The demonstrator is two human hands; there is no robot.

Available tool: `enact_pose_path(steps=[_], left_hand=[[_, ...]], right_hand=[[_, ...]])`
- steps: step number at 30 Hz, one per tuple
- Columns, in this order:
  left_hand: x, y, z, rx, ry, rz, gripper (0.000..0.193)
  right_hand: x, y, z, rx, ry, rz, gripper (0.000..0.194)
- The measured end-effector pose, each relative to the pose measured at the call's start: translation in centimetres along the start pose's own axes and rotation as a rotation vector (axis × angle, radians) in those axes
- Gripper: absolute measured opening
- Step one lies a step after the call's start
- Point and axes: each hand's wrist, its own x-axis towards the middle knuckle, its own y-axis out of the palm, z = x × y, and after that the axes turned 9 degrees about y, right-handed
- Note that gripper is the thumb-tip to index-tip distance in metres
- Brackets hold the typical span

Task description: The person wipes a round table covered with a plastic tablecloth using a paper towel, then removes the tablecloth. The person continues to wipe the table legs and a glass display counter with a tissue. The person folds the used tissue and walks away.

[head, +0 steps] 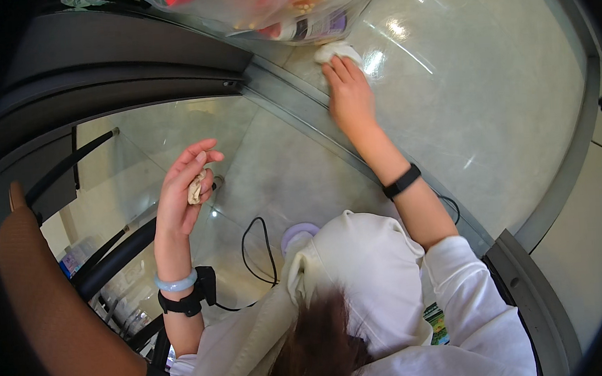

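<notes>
My right hand (351,99) presses a white tissue or cloth (335,51) with its fingertips onto the glossy tile floor (462,116). The wad lies just below a clear plastic bag (316,11) of packaged goods, beyond a grey floor track (307,112). My left hand (182,187) is raised above the floor on the near side of the track. A crumpled beige piece of tissue or paper (196,188) sits in its curled lower fingers, while the index finger extends.
A brown seat or chair back (55,311) with black tubular legs (119,258) stands at left. Dark panels (117,57) fill the upper left. A black cable (268,247) loops near my knees, and a grey frame (537,292) stands at lower right.
</notes>
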Motion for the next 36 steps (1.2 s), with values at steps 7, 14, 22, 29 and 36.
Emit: enact_pose_path(steps=[7,14,22,29,36], left_hand=[[0.2,1.1,-0.6,0.074,-0.008,0.041,0.03],[-0.3,1.5,-0.7,0.097,-0.011,0.078,0.03],[-0.2,1.0,-0.5,0.049,0.007,0.013,0.031],[2.2,2.5,0.3,0.005,0.0,0.054,0.032],[6.7,7.9,1.9,0.026,-0.051,0.209,0.035]], right_hand=[[-3.8,-4.6,-1.4,0.231,0.251,0.07,0.033],[1.4,5.1,8.8,0.557,-0.11,0.13,0.03],[-0.9,6.8,8.9,0.127,-0.262,0.057,0.019],[-9.9,-1.7,2.0,0.185,-0.078,0.144,0.014],[-22.3,-12.2,-5.6,0.137,0.297,0.103,0.018]])
